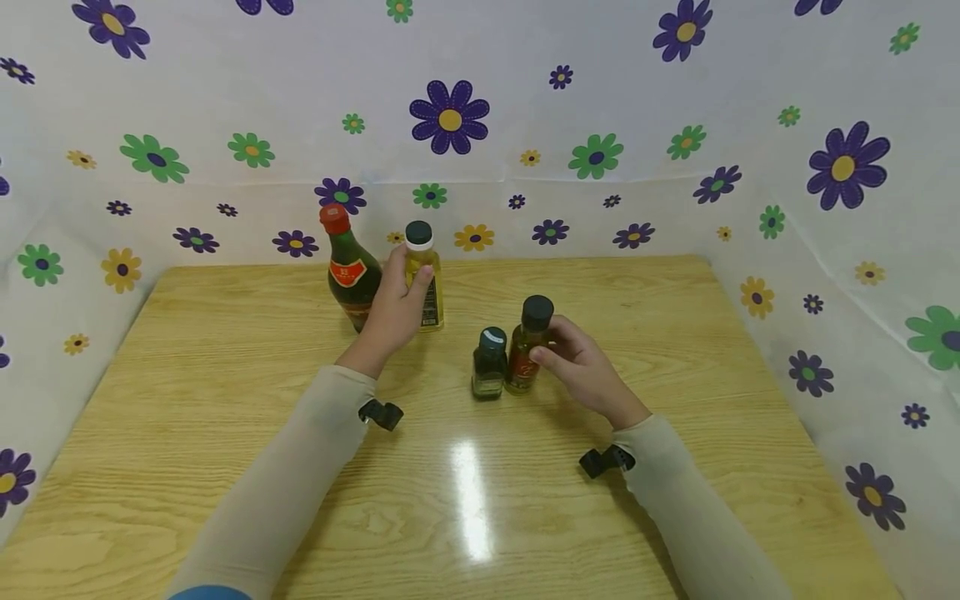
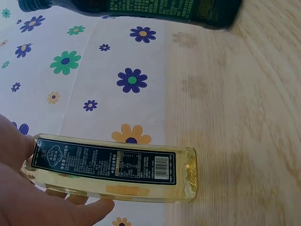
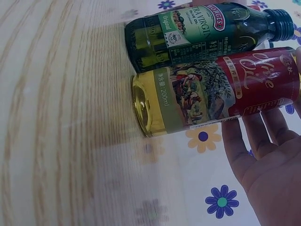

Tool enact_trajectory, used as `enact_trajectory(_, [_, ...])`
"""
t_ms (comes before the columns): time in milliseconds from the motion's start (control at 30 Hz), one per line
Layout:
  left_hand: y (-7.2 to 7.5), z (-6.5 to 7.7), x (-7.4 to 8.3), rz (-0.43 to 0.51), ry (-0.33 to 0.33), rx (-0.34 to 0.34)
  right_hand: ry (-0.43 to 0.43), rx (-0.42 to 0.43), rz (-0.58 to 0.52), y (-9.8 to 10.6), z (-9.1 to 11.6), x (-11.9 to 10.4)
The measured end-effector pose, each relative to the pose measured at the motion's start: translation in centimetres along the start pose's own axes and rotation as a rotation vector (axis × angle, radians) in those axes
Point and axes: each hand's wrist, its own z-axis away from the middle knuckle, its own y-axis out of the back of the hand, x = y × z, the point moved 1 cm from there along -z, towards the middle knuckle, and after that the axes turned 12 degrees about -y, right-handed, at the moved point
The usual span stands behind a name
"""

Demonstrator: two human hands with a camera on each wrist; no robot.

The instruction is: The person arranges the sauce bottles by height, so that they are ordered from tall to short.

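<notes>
My left hand [image 1: 393, 310] grips a slim clear bottle of yellow oil [image 1: 432, 304] with a dark cap, near its shoulder. In the left wrist view its dark back label [image 2: 108, 160] faces the camera, with thumb and fingers about the neck end. My right hand [image 1: 588, 373] holds an olive oil bottle [image 1: 522, 367] with a black cap and red label, thumb in front and fingers behind. Right beside that bottle stands a smaller dark green olive oil bottle [image 1: 489, 373], upright, its green label [image 3: 193, 28] showing in the right wrist view.
A tall dark green bottle [image 1: 349, 279] with a red cap stands just left of my left hand, partly hidden by it. All bottles are on a wooden table [image 1: 225, 400]. A flower-patterned white cloth [image 1: 300, 75] hangs behind the table and along its sides.
</notes>
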Motion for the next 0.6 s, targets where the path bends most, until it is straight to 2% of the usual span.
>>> enact_trajectory(333, [-0.16,0.09,-0.02,0.001,0.013,0.017,-0.008,0.003,-0.005,0.08,0.01,0.04])
enact_trajectory(600, [-0.14,0.74,0.63,0.058,0.114,0.004,0.019,-0.014,-0.032,0.05,-0.02,0.08])
